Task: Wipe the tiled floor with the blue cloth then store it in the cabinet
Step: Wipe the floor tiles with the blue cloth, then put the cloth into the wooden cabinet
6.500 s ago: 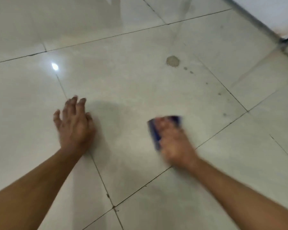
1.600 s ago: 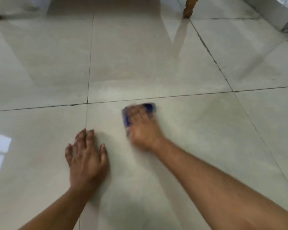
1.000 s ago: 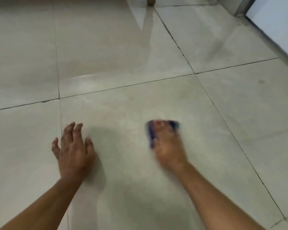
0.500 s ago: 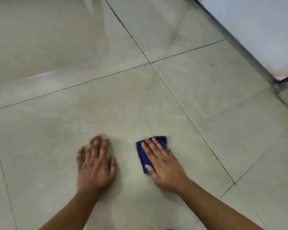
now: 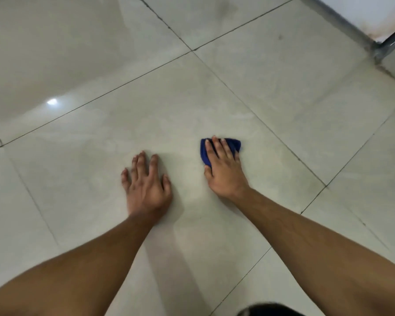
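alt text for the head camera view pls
Seen from above, a person's right hand presses a blue cloth flat on a glossy tiled floor, fingers straight. The left hand rests flat on the same tile beside it; a white panel with a dark frame fills the upper right corner.

The one view, worn on the head, looks forward and steeply down at the floor (image 5: pixel 146 99) from close above. Tile joints run slantwise across the wide-angle frame. Both forearms enter from the bottom edge, with the left hand (image 5: pixel 147 188) and right hand (image 5: pixel 224 169) near mid-frame. A wall (image 5: pixel 363 8) cuts the top right corner.
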